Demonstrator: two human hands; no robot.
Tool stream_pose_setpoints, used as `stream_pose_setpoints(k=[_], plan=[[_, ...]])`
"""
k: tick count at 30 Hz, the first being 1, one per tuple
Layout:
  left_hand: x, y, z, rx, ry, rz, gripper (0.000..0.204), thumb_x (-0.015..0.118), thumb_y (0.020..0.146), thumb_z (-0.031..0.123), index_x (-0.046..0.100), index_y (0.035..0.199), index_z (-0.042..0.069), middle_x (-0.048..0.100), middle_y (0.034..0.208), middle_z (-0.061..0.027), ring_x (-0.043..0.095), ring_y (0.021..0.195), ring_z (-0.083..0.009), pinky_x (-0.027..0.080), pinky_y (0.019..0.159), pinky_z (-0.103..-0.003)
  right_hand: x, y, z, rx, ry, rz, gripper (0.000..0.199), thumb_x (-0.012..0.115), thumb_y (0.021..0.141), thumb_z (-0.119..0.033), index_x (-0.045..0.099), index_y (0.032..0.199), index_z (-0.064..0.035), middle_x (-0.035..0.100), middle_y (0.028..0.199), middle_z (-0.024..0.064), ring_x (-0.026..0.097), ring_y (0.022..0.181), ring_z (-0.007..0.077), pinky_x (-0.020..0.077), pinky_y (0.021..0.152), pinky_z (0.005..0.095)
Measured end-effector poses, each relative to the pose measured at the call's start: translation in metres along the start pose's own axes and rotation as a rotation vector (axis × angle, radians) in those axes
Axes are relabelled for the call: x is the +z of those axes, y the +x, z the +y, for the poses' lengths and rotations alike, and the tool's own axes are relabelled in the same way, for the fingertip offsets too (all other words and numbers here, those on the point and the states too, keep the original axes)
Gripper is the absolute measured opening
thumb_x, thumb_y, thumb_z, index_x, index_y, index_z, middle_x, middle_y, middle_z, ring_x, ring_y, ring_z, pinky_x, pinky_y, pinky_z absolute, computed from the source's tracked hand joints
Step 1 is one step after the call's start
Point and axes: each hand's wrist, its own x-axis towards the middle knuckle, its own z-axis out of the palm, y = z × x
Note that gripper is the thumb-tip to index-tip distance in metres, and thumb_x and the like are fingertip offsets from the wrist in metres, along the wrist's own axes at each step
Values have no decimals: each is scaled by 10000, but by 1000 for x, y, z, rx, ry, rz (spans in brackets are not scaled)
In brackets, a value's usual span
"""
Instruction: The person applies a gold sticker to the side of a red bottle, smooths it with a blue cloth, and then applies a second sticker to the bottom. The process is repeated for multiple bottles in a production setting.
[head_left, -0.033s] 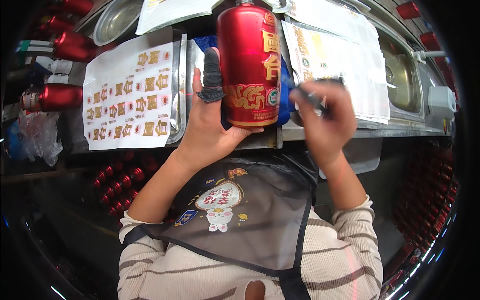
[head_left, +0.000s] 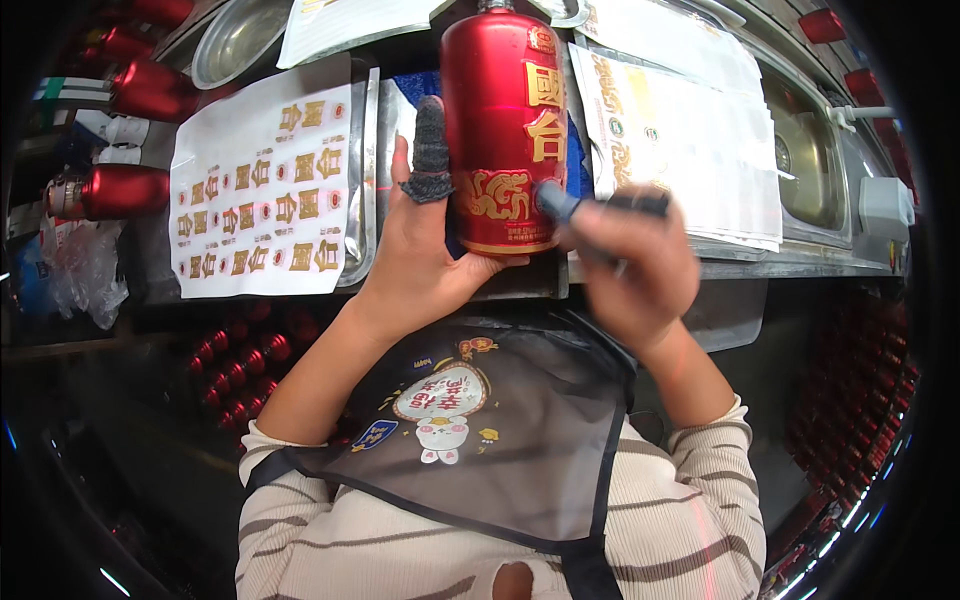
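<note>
A shiny red bottle [head_left: 485, 120] with gold raised characters and a gold dragon band stands upright in front of me, its neck cut off by the top edge. My left hand [head_left: 415, 240] grips it from the left and below; a dark grey wrap [head_left: 430, 150] covers one finger lying along its side. My right hand [head_left: 645, 265] is at the bottle's lower right, fingers curled and blurred. A blue-grey tip [head_left: 556, 200], either a finger cover or a tool, meets the bottle over its small round label. Whatever else those fingers hold is smeared.
A white sheet of gold and red decals [head_left: 265, 190] lies on a metal tray to the left. More white sheets [head_left: 690, 150] are stacked right, before a metal sink [head_left: 800, 150]. A metal bowl [head_left: 235, 45] sits far left. Red bottles [head_left: 125, 192] lie at the left; blue cloth is behind the bottle.
My right hand has moved slightly down, bringing the blue-grey tip onto the bottle and hiding the round label. My left hand and the bottle have shifted only slightly right.
</note>
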Motion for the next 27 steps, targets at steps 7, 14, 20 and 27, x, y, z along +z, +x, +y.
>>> stream_pose_setpoints(k=[7,14,20,27], plan=[[1,-11,-16,-128,-27,-60,781,832,776,380,465,1381,49,637,1267,-119,563,1227,-335,24,1190,-589,-3,16,7,613,618,315,223,671,929,-41,648,1144,16,680,977,26,602,830,50,506,740,212],[-4,-10,-5,-183,-299,45,819,816,822,349,410,1447,10,561,1351,-184,457,1324,-304,212,1165,-477,-2,-5,-5,845,550,-24,180,604,973,-178,664,932,-13,606,830,-28,503,750,32,402,700,196],[5,-9,-3,-186,-430,121,718,760,893,283,415,1444,-22,549,1334,-151,477,1270,-247,343,1097,-379,14,-7,-9,784,430,-78,217,718,927,-201,576,962,-41,566,844,-28,469,705,18,383,605,176],[-6,-9,4,-221,-337,58,944,829,812,324,295,1500,-42,430,1479,-188,373,1397,-279,266,1163,-406,-1,-2,-3,911,606,35,114,665,931,-144,639,928,-34,618,844,-5,542,732,39,454,678,206]])
